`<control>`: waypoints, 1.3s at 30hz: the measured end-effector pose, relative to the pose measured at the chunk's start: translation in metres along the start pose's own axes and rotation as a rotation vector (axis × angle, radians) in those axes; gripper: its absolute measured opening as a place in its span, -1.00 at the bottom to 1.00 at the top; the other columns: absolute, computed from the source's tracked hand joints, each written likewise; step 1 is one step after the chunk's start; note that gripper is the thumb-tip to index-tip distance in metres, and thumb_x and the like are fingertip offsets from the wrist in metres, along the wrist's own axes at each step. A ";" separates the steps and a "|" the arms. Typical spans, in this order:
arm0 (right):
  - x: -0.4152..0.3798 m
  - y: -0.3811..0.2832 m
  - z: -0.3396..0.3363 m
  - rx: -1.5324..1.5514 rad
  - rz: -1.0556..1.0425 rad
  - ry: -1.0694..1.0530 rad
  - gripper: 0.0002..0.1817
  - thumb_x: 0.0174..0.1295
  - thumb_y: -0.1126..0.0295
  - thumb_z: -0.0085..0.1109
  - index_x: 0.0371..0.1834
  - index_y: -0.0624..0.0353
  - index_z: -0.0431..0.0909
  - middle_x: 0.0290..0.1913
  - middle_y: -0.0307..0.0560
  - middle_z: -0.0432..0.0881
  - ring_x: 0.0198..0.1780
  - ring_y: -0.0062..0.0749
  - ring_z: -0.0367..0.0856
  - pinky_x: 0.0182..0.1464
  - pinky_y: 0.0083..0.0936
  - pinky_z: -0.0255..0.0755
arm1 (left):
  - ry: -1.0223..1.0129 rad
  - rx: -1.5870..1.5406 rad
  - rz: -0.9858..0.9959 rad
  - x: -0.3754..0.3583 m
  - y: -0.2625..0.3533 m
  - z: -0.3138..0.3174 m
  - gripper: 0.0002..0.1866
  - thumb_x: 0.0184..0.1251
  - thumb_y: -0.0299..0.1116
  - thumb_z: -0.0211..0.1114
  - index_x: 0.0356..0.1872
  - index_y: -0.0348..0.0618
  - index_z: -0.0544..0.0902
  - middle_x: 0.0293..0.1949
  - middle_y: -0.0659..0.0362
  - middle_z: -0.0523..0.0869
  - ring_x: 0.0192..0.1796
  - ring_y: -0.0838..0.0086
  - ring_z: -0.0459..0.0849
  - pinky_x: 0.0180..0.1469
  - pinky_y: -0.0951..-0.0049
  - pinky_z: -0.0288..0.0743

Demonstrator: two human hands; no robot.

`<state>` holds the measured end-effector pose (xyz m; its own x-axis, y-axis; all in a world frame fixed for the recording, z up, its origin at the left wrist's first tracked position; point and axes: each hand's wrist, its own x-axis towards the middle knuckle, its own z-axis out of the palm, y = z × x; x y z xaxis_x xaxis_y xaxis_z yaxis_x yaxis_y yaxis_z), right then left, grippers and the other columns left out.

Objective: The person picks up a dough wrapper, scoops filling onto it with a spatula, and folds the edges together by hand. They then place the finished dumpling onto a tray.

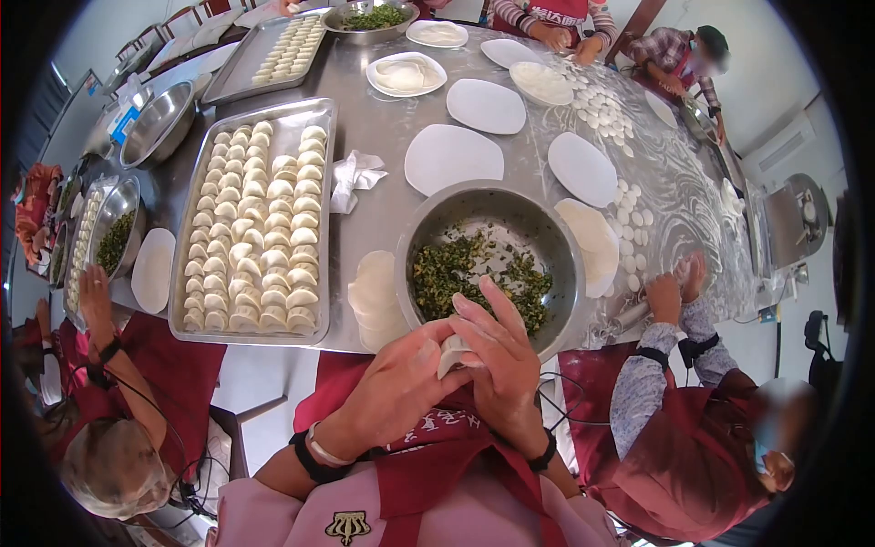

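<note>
Between my two hands is a pale, folded dumpling (pixel 450 356), partly covered by the fingers. My left hand (pixel 397 372) wraps it from the left, and my right hand (pixel 499 354) presses it from the right. Both are over the near rim of a steel bowl (pixel 415 214) that holds chopped green filling (pixel 456 273). Left of the bowl lies a stack of round dough wrappers (pixel 375 296); more wrappers (pixel 597 246) overlap on its right side. A metal tray (pixel 328 137) farther left carries rows of shaped dumplings (pixel 251 237).
White plates (pixel 453 160) stand beyond the bowl, near a crumpled white cloth (pixel 354 178). Small dough pieces (pixel 629 228) lie on the floured steel table (pixel 674 210). A co-worker's hands (pixel 674 284) work at right; another co-worker's hand (pixel 95 296) is at left.
</note>
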<state>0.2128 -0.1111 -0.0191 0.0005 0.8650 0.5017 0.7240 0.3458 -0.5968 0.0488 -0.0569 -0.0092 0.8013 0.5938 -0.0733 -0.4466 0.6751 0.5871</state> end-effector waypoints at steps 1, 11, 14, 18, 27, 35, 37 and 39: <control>0.001 0.001 0.001 -0.031 0.000 -0.007 -0.52 0.23 0.35 0.29 0.22 0.28 0.56 0.30 0.18 0.56 0.44 0.24 0.37 0.40 0.00 0.31 | 0.011 0.051 0.009 0.001 -0.002 -0.002 -0.37 0.63 -0.09 0.03 0.46 -0.37 0.20 0.36 0.05 0.40 0.36 0.31 0.46 0.47 0.20 0.28; -0.001 -0.001 0.001 -0.063 0.081 0.019 -0.51 0.42 0.14 0.11 0.23 0.31 0.55 0.31 0.22 0.54 0.43 0.29 0.37 0.40 0.02 0.30 | 0.127 0.403 -0.117 0.012 0.010 0.012 -0.42 0.54 -0.25 0.20 0.41 -0.37 0.28 0.26 0.07 0.54 0.31 0.31 0.53 0.36 0.30 0.42; 0.000 0.001 0.004 -0.074 0.078 0.021 -0.51 0.42 0.14 0.08 0.21 0.32 0.56 0.30 0.25 0.54 0.41 0.28 0.40 0.38 0.01 0.33 | 0.121 0.279 -0.082 0.010 -0.004 -0.003 -0.46 0.54 -0.32 0.20 0.40 -0.37 0.31 0.25 0.04 0.55 0.28 0.30 0.57 0.36 0.28 0.44; 0.005 -0.006 0.000 0.024 0.161 0.080 -0.57 0.44 0.20 0.06 0.16 0.34 0.58 0.26 0.25 0.58 0.36 0.19 0.48 0.37 -0.06 0.35 | 0.122 -0.017 -0.110 0.012 0.008 -0.008 -0.54 0.54 -0.41 0.17 0.38 -0.33 0.38 0.23 -0.02 0.57 0.21 0.36 0.64 0.33 0.32 0.51; -0.008 0.006 -0.028 0.064 0.335 0.194 -0.52 0.51 0.12 -0.01 0.05 0.40 0.64 0.09 0.24 0.70 0.19 0.03 0.66 0.28 -0.22 0.44 | 0.310 0.613 0.117 0.023 0.110 -0.047 -0.67 0.45 -0.58 0.17 0.20 -0.37 0.56 -0.06 0.07 0.72 0.01 0.40 0.75 0.15 0.42 0.65; -0.015 0.015 -0.033 0.124 0.455 0.202 -0.68 0.40 0.32 0.11 -0.05 0.40 0.69 0.02 0.24 0.73 0.11 0.00 0.71 0.26 -0.24 0.47 | 0.531 1.002 0.302 0.056 0.218 -0.131 -0.65 0.36 -0.53 0.26 0.14 -0.41 0.61 -0.06 0.12 0.72 -0.11 0.51 0.74 0.06 0.46 0.69; -0.018 0.020 -0.034 0.116 0.474 0.192 -0.70 0.37 0.36 0.12 -0.04 0.39 0.69 0.02 0.24 0.73 0.12 0.00 0.71 0.26 -0.23 0.48 | 0.566 1.100 0.284 0.067 0.239 -0.159 -0.62 0.35 -0.49 0.29 0.16 -0.39 0.61 -0.06 0.12 0.73 -0.11 0.51 0.73 0.07 0.46 0.67; -0.021 0.026 -0.033 0.113 0.482 0.202 -0.70 0.37 0.35 0.13 -0.04 0.37 0.69 0.02 0.23 0.73 0.12 0.00 0.71 0.27 -0.23 0.47 | 0.590 1.150 0.289 0.079 0.257 -0.183 -0.60 0.34 -0.49 0.30 0.18 -0.38 0.60 -0.05 0.13 0.73 -0.11 0.50 0.73 0.08 0.46 0.67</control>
<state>0.2548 -0.1321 -0.0243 0.4555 0.8519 0.2584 0.5301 -0.0264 -0.8475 -0.0754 0.2438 -0.0122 0.3122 0.9500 0.0035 0.2534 -0.0868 0.9635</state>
